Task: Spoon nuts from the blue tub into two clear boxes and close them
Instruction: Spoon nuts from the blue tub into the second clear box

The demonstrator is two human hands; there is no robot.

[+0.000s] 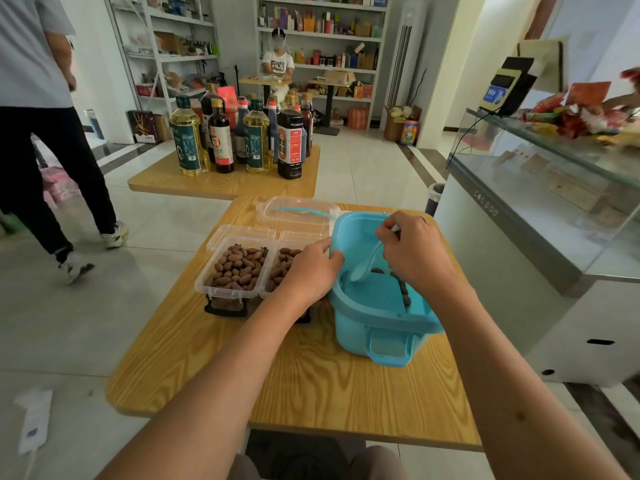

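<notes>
Head view: right hand [414,252], grip pinched on white spoon [365,263] inside blue tub [377,327]; left hand [311,271], fingers curled on its rim.

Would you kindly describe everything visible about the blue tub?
The blue tub looks like light-blue plastic, rectangular with a rolled rim and a moulded handle on its near end. It sits tilted on the wooden table, right of the clear boxes. Few nuts remain along its right side. The left hand holds its left rim; the right hand dips a white spoon inside.
</notes>
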